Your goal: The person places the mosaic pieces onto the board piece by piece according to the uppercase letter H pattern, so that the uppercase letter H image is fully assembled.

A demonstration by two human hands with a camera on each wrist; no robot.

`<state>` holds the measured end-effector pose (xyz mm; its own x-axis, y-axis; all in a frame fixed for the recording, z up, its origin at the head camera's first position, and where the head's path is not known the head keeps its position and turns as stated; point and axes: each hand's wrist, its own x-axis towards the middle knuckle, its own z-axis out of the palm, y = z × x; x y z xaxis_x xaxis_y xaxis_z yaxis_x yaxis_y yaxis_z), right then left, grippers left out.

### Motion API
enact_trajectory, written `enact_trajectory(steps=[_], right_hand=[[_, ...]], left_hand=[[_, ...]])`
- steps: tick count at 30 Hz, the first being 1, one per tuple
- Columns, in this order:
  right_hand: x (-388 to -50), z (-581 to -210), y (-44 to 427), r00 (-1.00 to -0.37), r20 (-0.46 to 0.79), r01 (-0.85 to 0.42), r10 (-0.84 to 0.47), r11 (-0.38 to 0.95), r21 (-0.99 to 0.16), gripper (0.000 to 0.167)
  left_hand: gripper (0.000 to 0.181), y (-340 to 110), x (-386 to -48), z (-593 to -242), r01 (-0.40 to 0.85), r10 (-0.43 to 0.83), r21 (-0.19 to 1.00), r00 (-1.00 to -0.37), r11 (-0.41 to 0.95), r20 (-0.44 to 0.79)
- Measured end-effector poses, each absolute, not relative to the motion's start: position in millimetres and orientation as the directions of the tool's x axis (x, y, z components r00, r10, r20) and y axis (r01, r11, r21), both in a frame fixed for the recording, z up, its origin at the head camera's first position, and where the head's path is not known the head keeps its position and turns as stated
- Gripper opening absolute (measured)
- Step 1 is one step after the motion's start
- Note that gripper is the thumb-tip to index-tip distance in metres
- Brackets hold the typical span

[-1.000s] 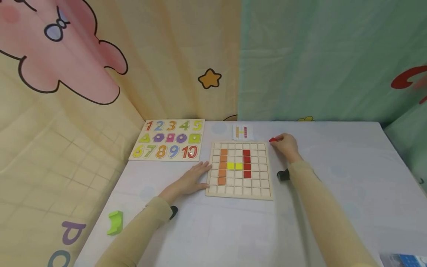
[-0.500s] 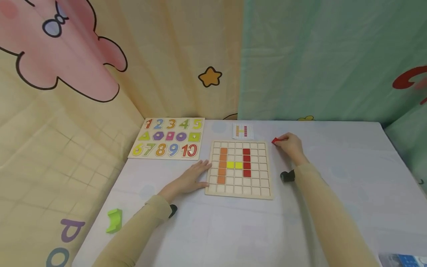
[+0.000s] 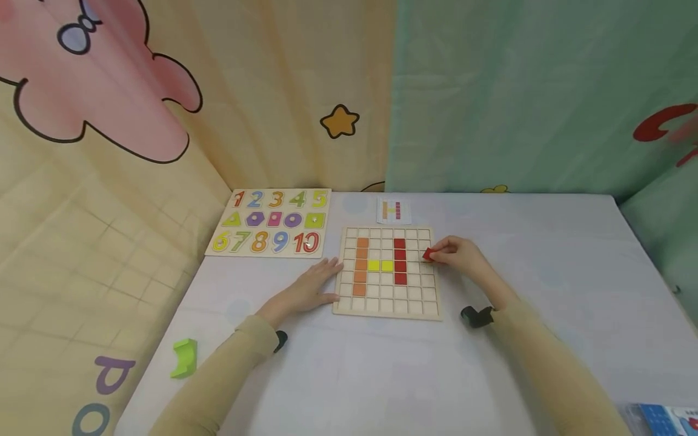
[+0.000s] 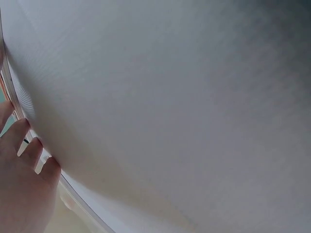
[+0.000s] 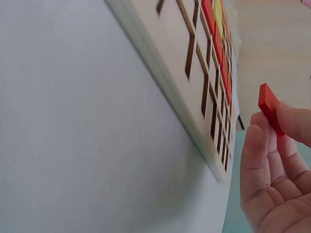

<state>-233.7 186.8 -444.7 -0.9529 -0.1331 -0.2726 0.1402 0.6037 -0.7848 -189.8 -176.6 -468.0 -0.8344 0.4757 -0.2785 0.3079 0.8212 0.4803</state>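
Observation:
A square wooden grid board (image 3: 376,307) lies on the table with a column of orange tiles (image 3: 360,266), two yellow tiles (image 3: 380,266) and a column of red tiles (image 3: 400,266) in its cells. My left hand (image 3: 305,287) rests at the board's left edge, fingers spread and fairly straight, the fingertips touching the rim. Between thumb and fingers my right hand (image 3: 462,257) pinches a loose red square tile (image 5: 268,104), held tilted over the board's right side. In the right wrist view this tile stands apart from the grid.
Behind the board lies a small pattern card (image 3: 394,211). A number and shape puzzle board (image 3: 272,221) lies at the back left. A green curved block (image 3: 185,358) sits at front left, and a blue-and-white package (image 3: 662,419) at the front right corner.
My right hand first shifts slightly right beside the board, then comes left and nearer with the red tile, over the board's right edge. My left hand stays at the left edge.

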Motion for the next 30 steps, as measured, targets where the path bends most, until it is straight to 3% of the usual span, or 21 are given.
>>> enact_trajectory(steps=[7, 13, 30], right_hand=[[-207, -448, 154, -0.942, -0.24, 0.032, -0.234, 0.652, -0.758, 0.019], [-193, -456, 140, -0.938, -0.247, 0.021, -0.244, 0.671, -0.742, 0.013], [-184, -461, 126, -0.932, -0.235, -0.032, -0.275, 0.71, -0.703, 0.006]], left_hand=[[0.078, -178, -191, -467, 0.304, 0.465, 0.46, -0.837, 0.834, -0.289], [0.078, -177, -192, -467, 0.324, 0.488, 0.477, -0.829, 0.817, -0.272], [0.079, -178, -192, -471, 0.314, 0.48, 0.479, -0.833, 0.82, -0.275]])
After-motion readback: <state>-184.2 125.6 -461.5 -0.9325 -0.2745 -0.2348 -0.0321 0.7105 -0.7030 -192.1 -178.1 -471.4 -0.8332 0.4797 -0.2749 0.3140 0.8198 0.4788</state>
